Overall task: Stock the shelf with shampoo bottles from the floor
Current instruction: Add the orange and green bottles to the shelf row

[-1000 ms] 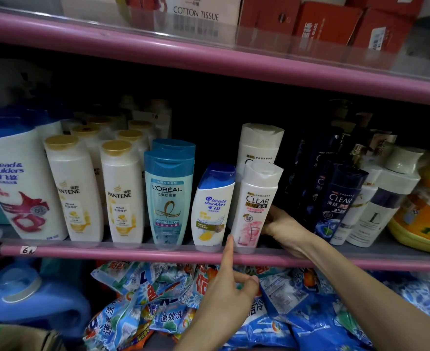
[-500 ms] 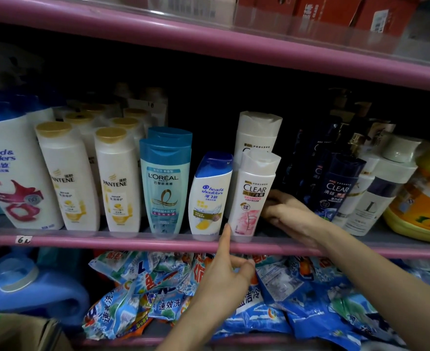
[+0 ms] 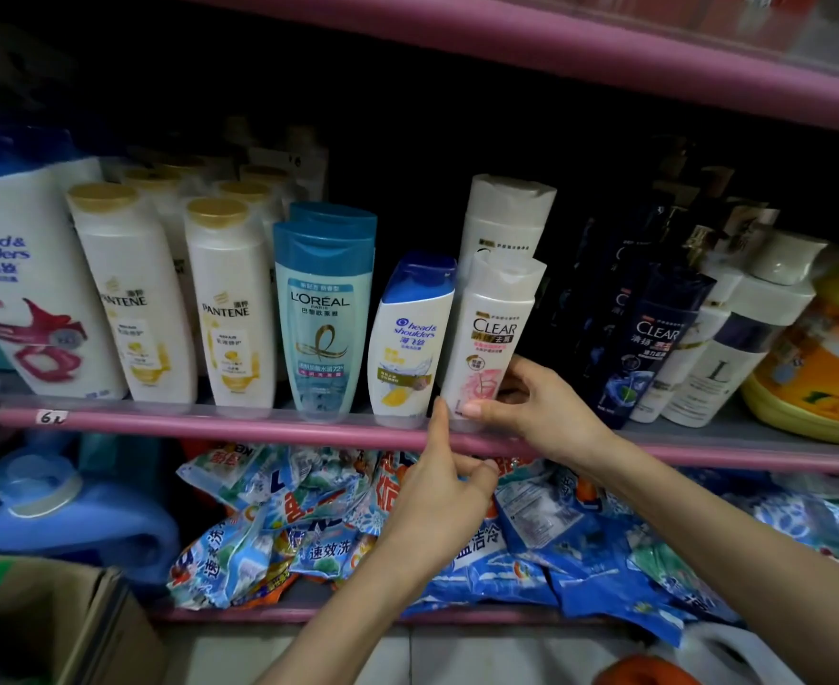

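1. Broadly, the shelf [image 3: 239, 421] is nearly full: a pink-railed ledge carrying a row of upright shampoo bottles, with detergent bags [image 3: 318, 526] heaped on the level below.
2. Left of the gap stand Pantene bottles [image 3: 229, 313], a L'Oréal bottle [image 3: 323, 318] and a small Head & Shoulders bottle [image 3: 410, 343]; dark Clear bottles [image 3: 649, 338] stand to the right.
3. Between them, at the front edge, sits the white Clear bottle [image 3: 494, 333], leaning slightly left.
4. Its smooth plastic looks slippery and stiff, probably moderately heavy if full; low on the body seems the steadiest place to hold it.
5. My right hand [image 3: 536, 412] grasps its lower part, thumb in front, fingers behind.
6. My left hand [image 3: 437, 501] holds nothing: forefinger raised to the bottle's base, other fingers curled loosely.
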A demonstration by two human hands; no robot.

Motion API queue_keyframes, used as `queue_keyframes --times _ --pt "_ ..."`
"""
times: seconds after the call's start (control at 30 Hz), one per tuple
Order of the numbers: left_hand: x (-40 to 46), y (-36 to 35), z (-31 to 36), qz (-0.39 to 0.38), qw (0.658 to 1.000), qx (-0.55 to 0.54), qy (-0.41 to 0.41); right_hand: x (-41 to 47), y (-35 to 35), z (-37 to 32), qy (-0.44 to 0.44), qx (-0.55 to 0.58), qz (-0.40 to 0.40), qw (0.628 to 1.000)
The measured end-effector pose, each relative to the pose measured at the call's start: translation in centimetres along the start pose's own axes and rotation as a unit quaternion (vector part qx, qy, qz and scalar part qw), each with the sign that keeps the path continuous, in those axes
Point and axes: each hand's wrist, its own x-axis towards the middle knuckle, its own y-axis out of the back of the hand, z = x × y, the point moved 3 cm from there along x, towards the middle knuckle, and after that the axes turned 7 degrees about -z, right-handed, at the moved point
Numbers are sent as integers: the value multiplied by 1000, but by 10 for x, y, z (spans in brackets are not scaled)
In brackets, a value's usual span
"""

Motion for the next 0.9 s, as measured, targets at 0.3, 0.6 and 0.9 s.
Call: queue_keyframes --times 0.3,0.6,0.9 --pt "-3 2 0 2 1000 3 -4 0 0 1 6 -3 -10 1000" --pt "-39 14 -29 81 992 75 -54 -70 -38 -3 63 27 257 964" --pt "-80 -4 -219 -31 935 256 243 -129 -198 128 -204 -45 -42 977"
